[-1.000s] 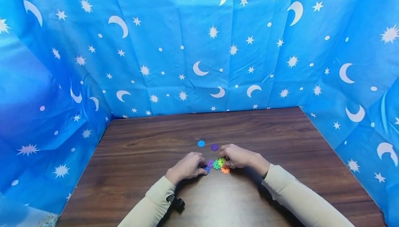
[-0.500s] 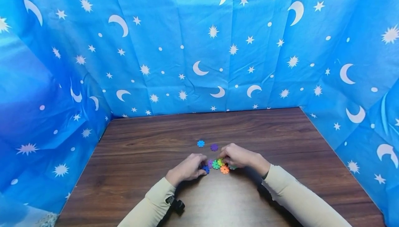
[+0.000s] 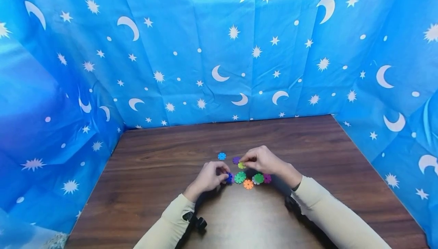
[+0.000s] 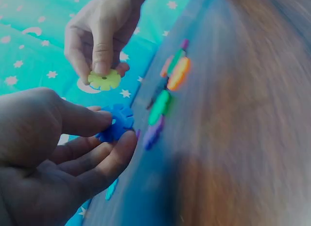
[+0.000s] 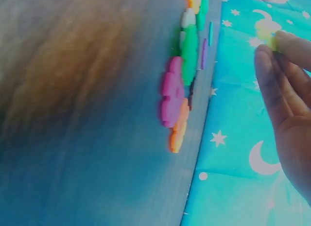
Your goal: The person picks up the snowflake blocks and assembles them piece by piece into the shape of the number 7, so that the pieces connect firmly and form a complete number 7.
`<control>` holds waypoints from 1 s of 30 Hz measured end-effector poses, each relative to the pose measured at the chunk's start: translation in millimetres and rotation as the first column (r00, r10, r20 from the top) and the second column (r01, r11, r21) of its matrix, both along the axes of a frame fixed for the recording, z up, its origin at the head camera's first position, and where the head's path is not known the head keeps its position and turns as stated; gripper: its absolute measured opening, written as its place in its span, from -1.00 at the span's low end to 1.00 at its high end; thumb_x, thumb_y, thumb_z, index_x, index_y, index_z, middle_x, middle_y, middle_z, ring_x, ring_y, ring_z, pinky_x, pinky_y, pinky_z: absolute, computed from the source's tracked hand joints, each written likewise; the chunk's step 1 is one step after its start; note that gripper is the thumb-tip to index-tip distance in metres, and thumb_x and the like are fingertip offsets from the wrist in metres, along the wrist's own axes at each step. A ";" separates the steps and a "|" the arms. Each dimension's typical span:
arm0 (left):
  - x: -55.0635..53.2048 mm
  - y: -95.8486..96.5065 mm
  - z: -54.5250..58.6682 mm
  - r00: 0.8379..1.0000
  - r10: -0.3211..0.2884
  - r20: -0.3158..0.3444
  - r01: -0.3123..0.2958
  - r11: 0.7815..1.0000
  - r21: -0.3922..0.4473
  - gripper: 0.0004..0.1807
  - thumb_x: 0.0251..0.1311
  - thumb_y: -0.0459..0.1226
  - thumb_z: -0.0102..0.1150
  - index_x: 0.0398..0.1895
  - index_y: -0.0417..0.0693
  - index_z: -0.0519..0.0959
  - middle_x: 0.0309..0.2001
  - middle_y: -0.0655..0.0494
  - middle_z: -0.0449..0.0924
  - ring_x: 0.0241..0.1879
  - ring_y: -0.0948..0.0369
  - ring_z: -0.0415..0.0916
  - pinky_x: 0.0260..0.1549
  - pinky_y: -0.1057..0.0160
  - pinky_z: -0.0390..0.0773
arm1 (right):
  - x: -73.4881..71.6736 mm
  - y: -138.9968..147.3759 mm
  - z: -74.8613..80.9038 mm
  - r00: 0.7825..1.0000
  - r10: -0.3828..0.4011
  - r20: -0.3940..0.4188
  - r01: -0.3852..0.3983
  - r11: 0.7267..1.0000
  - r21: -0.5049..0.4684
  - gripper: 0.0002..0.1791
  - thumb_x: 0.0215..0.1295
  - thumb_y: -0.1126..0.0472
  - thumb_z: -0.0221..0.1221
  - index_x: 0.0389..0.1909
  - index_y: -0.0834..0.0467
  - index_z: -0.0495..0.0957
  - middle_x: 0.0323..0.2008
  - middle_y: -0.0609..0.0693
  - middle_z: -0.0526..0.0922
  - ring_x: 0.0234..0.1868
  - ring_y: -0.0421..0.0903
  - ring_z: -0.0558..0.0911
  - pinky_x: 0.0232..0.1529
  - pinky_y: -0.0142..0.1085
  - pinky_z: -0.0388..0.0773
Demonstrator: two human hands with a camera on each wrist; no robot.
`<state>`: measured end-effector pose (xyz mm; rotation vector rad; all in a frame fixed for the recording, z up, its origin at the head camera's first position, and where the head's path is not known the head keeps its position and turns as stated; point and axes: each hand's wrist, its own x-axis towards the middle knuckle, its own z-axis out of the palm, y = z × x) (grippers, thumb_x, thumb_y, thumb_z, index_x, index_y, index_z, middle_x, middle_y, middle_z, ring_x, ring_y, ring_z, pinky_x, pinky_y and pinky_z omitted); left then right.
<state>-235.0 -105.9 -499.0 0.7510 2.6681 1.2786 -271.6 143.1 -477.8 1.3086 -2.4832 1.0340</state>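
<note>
Blue notched disc is pinched in a person's left hand as the right hand grips a yellow disc above the wood-grain worktop.

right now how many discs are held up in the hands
2 that show: a blue disc pinched in the left hand, and a yellow disc pinched in the right hand. Another could be hidden behind either one.
</note>
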 end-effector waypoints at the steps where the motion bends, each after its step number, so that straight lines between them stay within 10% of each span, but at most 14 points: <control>1: -1.5 1.0 1.9 1.000 0.019 0.020 -0.020 0.999 0.036 -0.92 0.15 -0.44 0.29 -0.34 -0.11 0.63 -0.46 0.08 0.65 -0.55 0.33 0.59 -0.53 0.38 0.62 | -1.8 0.1 1.3 1.000 0.002 -0.019 -0.002 1.000 -0.025 -0.88 0.18 0.30 0.34 -0.28 0.07 0.75 -0.33 -0.12 0.75 -0.34 -0.32 0.68 -0.35 -0.47 0.62; 19: -13.2 15.0 16.4 0.977 0.077 0.201 -0.150 0.913 0.380 -0.86 0.19 -0.51 0.22 -0.18 -0.32 0.65 -0.27 -0.28 0.68 -0.33 -0.21 0.65 -0.26 -0.15 0.64 | -1.1 -6.4 8.4 0.995 -0.069 0.065 0.081 0.976 -0.200 -0.89 0.23 0.31 0.30 -0.24 0.08 0.68 -0.35 -0.13 0.72 -0.36 -0.30 0.66 -0.34 -0.36 0.67; 30: -11.9 19.0 19.7 0.963 0.087 0.254 -0.192 0.884 0.427 -0.86 0.19 -0.50 0.23 -0.19 -0.30 0.67 -0.29 -0.18 0.70 -0.40 -0.01 0.67 -0.24 -0.11 0.66 | 0.2 -9.4 8.2 0.994 -0.079 0.074 0.096 0.960 -0.264 -0.85 0.16 0.41 0.32 -0.31 0.11 0.68 -0.38 0.03 0.73 -0.38 -0.19 0.66 -0.32 -0.33 0.67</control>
